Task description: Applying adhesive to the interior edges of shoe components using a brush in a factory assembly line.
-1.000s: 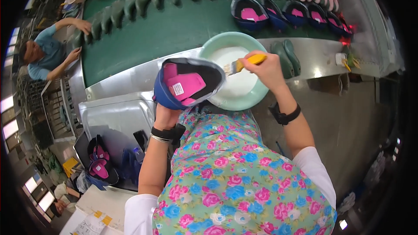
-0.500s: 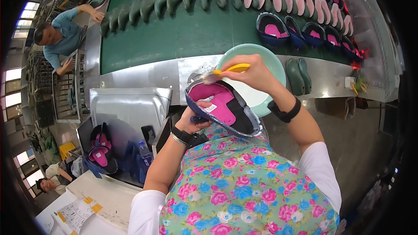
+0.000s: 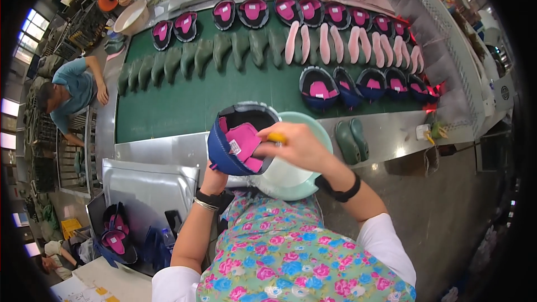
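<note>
My left hand (image 3: 213, 181) grips a navy blue shoe upper (image 3: 228, 148) from underneath, most of its fingers hidden behind it. Inside, the upper has a bright pink lining, a black part and a small white label. Closed around the yellow handle of a brush (image 3: 276, 138), my right hand (image 3: 305, 146) is at the upper's right side. The bristles are hidden by the hand and the upper. Below and behind my right hand sits a pale green basin (image 3: 313, 124) with whitish contents.
Dark green shoe lasts (image 3: 204, 59), pink insoles (image 3: 324, 43) and more uppers (image 3: 319, 90) line the green bench (image 3: 168, 112). Two green lasts (image 3: 348, 142) stand right of the basin. Uppers lie in a metal bin (image 3: 118, 240) at lower left. A co-worker (image 3: 72, 92) is at the bench's left end.
The view has shifted, showing more of the bench's far side. My left hand has tilted and turned the upper, raising its outer blue side. The brush has moved from the upper's far rim to its right side.
</note>
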{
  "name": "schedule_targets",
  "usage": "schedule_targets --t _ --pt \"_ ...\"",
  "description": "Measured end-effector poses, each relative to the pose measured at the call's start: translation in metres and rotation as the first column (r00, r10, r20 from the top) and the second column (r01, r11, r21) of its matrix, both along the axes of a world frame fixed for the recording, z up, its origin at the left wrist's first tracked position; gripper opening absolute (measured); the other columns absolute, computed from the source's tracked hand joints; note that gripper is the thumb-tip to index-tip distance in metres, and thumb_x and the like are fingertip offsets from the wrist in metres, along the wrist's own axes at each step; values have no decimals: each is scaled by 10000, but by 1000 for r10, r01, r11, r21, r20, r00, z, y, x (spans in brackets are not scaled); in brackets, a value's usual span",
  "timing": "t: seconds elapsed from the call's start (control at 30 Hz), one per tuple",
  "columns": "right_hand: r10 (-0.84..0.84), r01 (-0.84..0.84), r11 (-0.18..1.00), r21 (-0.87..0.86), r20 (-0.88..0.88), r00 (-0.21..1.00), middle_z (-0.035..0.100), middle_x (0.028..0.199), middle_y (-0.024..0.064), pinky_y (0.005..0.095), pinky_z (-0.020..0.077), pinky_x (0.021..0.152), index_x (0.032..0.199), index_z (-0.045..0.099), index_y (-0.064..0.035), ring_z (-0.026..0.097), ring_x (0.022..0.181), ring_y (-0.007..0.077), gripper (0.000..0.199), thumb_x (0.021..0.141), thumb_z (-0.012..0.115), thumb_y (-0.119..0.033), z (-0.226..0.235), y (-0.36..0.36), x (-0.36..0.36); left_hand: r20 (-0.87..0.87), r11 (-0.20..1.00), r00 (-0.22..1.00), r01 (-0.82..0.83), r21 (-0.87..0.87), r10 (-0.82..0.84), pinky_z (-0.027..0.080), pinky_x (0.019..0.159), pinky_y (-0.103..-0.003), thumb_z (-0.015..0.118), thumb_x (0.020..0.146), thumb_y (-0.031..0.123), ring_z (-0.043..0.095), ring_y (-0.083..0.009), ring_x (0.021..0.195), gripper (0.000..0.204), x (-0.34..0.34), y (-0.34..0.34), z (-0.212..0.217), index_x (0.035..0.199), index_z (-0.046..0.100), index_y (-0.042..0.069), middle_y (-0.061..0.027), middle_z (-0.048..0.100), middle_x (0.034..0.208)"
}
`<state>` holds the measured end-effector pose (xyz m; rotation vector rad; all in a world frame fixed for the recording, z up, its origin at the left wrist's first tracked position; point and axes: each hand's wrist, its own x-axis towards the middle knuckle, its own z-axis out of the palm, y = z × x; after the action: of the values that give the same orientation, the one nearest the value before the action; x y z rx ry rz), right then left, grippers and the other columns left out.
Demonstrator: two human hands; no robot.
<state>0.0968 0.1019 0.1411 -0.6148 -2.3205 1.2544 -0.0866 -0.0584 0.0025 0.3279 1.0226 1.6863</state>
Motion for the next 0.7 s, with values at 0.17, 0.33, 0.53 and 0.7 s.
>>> schedule_targets --t 0.17,0.33,0.53,0.7 --pt "140 -160 964 213 103 985 619 810 122 364 482 671 897 673 -61 607 752 276 327 710 767 -313 -22 22 -46 -98 993 995 18 117 -6 410 1017 -349 468 922 62 484 -223 1222 548 -13 47 0 1426 253 56 -130 458 1343" --pt "52 -136 947 291 279 959 601 764 127 396 469 651 867 685 -54 590 729 303 299 645 752 -243 -78 117 -19 -643 988 765 -62 -141 -44 450 910 -339 534 868 45 457 -259 1216 733 -6 69 -11 1487 148 123 -194 277 1464" --pt "-74 -100 945 310 504 860 607 750 170 402 463 660 837 651 -12 608 717 323 322 555 737 -140 -211 199 -12 -669 717 670 -633 -290 321 471 771 -281 580 872 112 530 -145 934 606 -45 -148 5 1417 314 115 -91 490 1197" --pt "-187 -93 925 368 656 731 638 786 189 421 491 731 871 641 -9 633 810 374 375 544 776 -136 -247 219 5 -889 75 425 -905 -418 170 506 711 -283 627 838 130 564 -137 913 545 -43 -330 51 1322 408 9 -140 546 1202"
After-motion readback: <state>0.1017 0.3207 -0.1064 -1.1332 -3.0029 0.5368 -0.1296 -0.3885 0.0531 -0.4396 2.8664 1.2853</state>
